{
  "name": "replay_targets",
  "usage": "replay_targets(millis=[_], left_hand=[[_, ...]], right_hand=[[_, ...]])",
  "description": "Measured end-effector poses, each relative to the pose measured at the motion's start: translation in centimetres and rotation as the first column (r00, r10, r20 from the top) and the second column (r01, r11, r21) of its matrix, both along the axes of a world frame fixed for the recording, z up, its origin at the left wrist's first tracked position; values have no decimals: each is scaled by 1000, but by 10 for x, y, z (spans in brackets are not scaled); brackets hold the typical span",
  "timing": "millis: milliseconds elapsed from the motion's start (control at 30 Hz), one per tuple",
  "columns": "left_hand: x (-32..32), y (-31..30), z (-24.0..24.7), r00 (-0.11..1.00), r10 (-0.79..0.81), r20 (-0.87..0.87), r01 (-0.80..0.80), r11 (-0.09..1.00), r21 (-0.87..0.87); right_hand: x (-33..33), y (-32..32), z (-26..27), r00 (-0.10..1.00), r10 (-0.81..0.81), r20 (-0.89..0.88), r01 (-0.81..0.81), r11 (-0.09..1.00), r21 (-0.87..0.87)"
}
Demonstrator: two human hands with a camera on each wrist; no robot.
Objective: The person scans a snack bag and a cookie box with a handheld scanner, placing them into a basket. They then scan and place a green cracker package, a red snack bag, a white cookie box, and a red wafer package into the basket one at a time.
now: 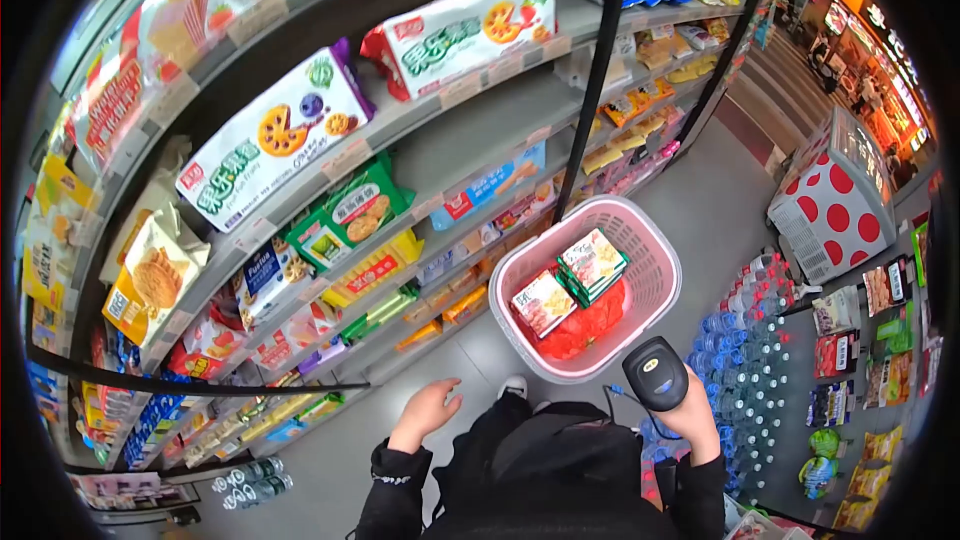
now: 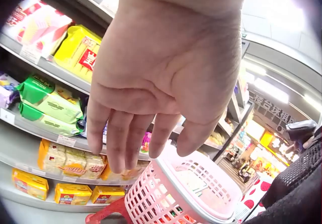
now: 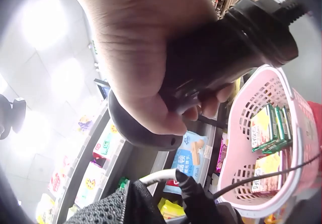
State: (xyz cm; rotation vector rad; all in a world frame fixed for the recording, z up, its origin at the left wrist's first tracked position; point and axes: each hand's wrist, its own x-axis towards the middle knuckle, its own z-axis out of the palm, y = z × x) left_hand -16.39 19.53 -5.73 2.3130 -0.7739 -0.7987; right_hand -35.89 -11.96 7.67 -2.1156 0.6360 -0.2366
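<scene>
My right hand (image 1: 690, 410) grips a black handheld barcode scanner (image 1: 656, 373) by its handle, with the fingers wrapped round it in the right wrist view. A cable (image 3: 261, 176) crosses that view below the scanner. My left hand (image 1: 428, 412) holds nothing; its fingers are extended, and in the left wrist view the palm and fingers (image 2: 123, 136) hang in front of the shelves. Ahead of both hands stands a pink basket (image 1: 660, 265). Inside it lie green-and-white snack packs (image 1: 592, 262), another snack pack (image 1: 543, 302) and something red in plastic (image 1: 590, 325).
Shelves on the left carry a large white biscuit pack (image 1: 275, 140), another one (image 1: 465, 32), a green pack (image 1: 350, 210) and a yellow pack (image 1: 373, 268). Bottled drinks (image 1: 745, 380) crowd the floor at right. Behind them is a red-dotted white box (image 1: 830, 205). Hanging snacks line the right edge.
</scene>
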Motion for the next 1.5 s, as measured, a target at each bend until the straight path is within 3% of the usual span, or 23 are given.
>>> replay_targets(millis=[133,367,433,600,800,900,1067,1133,1267,1333,1400,1467,1500], left_hand=[[10,6,-13,998,23,-53,-24,1000,-14],[30,-9,-31,998,-23,-53,20,998,-65],[37,-21,-24,999,-47,14,48,996,-76],[48,-69,13,997,-78,-17,76,990,-121],[39,-134,2,993,-118,17,119,968,-219],[35,-165,-4,987,-154,-43,145,976,-162],[39,-212,-46,981,-192,-4,191,978,-84],[39,-230,-68,1000,-23,21,25,994,-102],[49,-258,-104,988,150,25,-149,988,-27],[53,-267,-118,981,191,37,-192,980,57],[55,-275,-129,968,201,152,-239,923,301],[51,-281,-138,965,164,204,-231,899,372],[50,-286,-131,971,69,230,-169,876,452]], right_hand=[[15,11,4,996,43,-73,-44,999,-16],[23,17,4,991,-47,-124,45,999,-19],[27,15,6,989,-62,-137,64,998,10],[30,2,3,986,-56,-160,61,998,30],[37,-45,3,985,-15,-173,18,1000,16],[38,-78,-6,990,7,-141,-2,999,35],[42,-137,-10,985,48,-167,-44,999,25],[39,-161,-13,981,62,-186,-56,998,37],[32,-203,-19,974,58,-218,-54,998,22],[27,-221,-25,973,89,-211,-91,996,2],[26,-236,-27,961,78,-265,-77,997,12],[24,-250,-32,952,105,-288,-107,994,9],[24,-255,-33,951,91,-294,-86,996,32]])
